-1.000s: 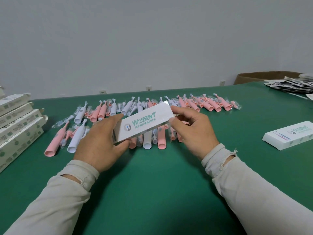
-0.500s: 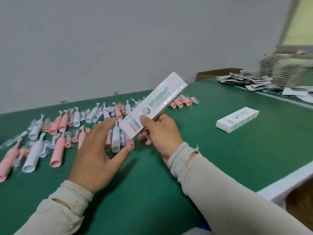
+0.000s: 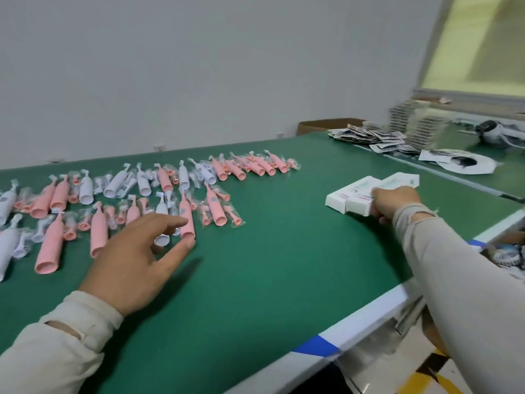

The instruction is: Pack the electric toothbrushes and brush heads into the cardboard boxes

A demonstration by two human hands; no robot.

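Green table point(image 3: 270, 280) below grey wall point(image 3: 199, 66), window point(image 3: 483, 44) rightward

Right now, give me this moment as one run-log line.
right hand: sets white printed cardboard box beside second white box | left hand: open, over pink plastic toothbrush handle | surface: green table

I am at a packing station in a small factory or workshop; the long green-topped bench point(image 3: 278, 280) with its white edge runs along a bare grey wall point(image 3: 199, 66); dozens of pink and white plastic electric toothbrush handles point(image 3: 159, 194) lie in rows on it, beside white printed cardboard boxes point(image 3: 355, 196); heaps of black-and-white printed leaflets point(image 3: 375, 137) and a brown cardboard carton point(image 3: 326, 126) sit at the far end.
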